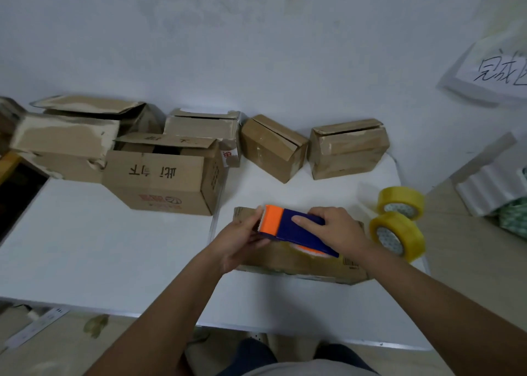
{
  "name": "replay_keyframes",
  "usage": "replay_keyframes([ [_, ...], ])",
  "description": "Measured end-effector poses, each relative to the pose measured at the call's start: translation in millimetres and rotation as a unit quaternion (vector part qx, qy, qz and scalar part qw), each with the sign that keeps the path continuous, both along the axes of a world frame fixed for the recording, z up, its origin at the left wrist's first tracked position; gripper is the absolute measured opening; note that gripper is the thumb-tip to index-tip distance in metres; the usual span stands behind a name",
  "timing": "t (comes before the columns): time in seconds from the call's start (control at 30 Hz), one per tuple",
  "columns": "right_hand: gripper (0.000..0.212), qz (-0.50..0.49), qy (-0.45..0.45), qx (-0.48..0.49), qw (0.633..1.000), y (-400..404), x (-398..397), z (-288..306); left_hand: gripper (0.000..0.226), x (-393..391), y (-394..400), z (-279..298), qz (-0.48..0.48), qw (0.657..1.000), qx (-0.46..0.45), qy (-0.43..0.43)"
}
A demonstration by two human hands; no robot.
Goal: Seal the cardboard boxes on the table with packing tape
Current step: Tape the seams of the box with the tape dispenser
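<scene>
Both hands are closed around one tape dispenser (pixel 293 227) at frame centre: right hand (pixel 333 230) gripping its body, left hand (pixel 242 239) pinching the toothed end, probably so tape can be drawn over the flat box (pixel 302 267) beneath.

boxes (pixel 159 159) behind | tape rolls (pixel 399 219) right, seemingly touching | table (pixel 99 247)
</scene>
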State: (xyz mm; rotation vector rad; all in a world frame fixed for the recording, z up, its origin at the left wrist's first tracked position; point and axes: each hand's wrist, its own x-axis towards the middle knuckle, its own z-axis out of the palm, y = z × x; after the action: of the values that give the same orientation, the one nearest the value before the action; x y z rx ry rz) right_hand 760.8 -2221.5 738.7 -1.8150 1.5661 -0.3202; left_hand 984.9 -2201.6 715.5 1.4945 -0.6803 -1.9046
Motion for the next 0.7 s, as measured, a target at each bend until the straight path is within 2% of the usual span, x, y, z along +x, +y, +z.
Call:
replay_keyframes([
  [0.1,0.043,0.007,0.004,-0.005,1.0,1.5,-0.1,1.9,0.04,-1.3,0.9,4.2,0.017,1.0,-0.008,-0.003],
  [0.2,0.042,0.012,0.011,-0.005,1.0,4.3,-0.8,3.6,0.024,-1.5,3.0,7.9,0.044,0.999,-0.021,-0.012],
  [0.33,0.045,0.009,0.01,-0.005,1.0,8.8,-4.7,3.2,0.028,-1.6,4.4,11.4,0.041,0.999,-0.007,0.007],
  [0.47,0.047,0.011,0.007,-0.017,1.0,13.5,-8.2,3.5,0.021,-3.5,7.9,9.2,0.038,0.999,-0.009,0.018],
  [0.6,0.047,0.002,0.001,-0.028,1.0,15.7,-10.4,0.2,0.028,-8.9,10.2,12.8,0.028,0.997,-0.059,-0.05],
  [0.7,0.058,0.001,-0.025,-0.02,0.999,15.8,-11.5,0.0,0.028,-9.1,10.2,15.5,0.045,0.989,-0.101,-0.101],
])
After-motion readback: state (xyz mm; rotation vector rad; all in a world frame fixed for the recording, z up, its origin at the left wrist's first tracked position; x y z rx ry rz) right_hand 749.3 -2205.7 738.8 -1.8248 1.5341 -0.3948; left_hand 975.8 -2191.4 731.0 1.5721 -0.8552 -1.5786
